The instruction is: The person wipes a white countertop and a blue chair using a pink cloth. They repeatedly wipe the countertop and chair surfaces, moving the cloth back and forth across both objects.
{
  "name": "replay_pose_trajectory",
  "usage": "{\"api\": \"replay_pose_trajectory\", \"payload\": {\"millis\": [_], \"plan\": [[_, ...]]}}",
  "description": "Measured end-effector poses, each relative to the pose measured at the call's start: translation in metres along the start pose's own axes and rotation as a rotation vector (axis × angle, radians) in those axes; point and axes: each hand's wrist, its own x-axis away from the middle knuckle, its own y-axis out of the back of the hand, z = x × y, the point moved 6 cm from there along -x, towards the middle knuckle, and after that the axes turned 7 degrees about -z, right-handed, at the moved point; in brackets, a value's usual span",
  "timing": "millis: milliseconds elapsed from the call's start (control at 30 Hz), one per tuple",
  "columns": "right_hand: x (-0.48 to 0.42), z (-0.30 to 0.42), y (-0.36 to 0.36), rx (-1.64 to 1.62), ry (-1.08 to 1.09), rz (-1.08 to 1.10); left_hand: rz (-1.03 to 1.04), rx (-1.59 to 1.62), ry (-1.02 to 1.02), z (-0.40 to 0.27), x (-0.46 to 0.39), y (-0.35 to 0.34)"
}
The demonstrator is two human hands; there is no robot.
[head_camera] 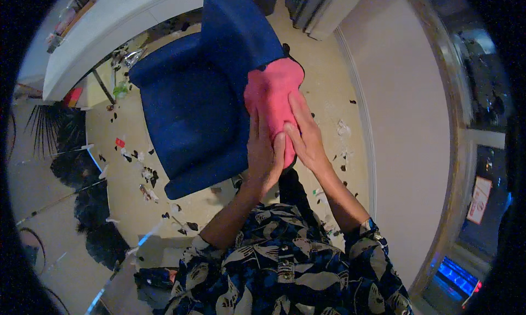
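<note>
Both hands hold a pink soft object (273,89) with a dark edge along its right side; what exactly it is cannot be told. My left hand (263,150) lies along its lower left, fingers pointing away from me and thumb on top. From the right, my right hand (306,138) grips it, thumb near the other thumb. In the picture, the pink object covers part of the backrest (242,27) of a blue upholstered armchair (189,105). Whether it touches the chair is unclear. The fingers' undersides are hidden.
Dark scraps and crumpled litter (148,175) lie on the pale floor (127,200). A white counter (119,27) curves behind the chair at upper left. To the right runs a plain wall (407,109) with a baseboard (365,122). Dark round shapes (94,208) line the left.
</note>
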Motion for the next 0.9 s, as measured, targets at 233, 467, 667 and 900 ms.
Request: {"api": "replay_pose_trajectory", "payload": {"millis": [233,467,667,900], "plan": [[-0.127,-0.059,-0.038,-0.352,-0.046,-0.18,-0.065,-0.239,-0.147,0.015,-0.114,-0.018],[-0.112,-0.08,-0.01,-0.215,-0.164,-0.063,0.036,-0.455,-0.089,-0.027,-0.095,-0.031],[-0.026,-0.073,0.008,-0.427,-0.06,0.151,-0.086,-0.703,-0.081,-0.057,-0.014,-0.029],[-0.068,-0.052,-0.004,-0.486,-0.022,0.26,-0.18,-0.709,-0.044,-0.052,-0.054,-0.037]]}}
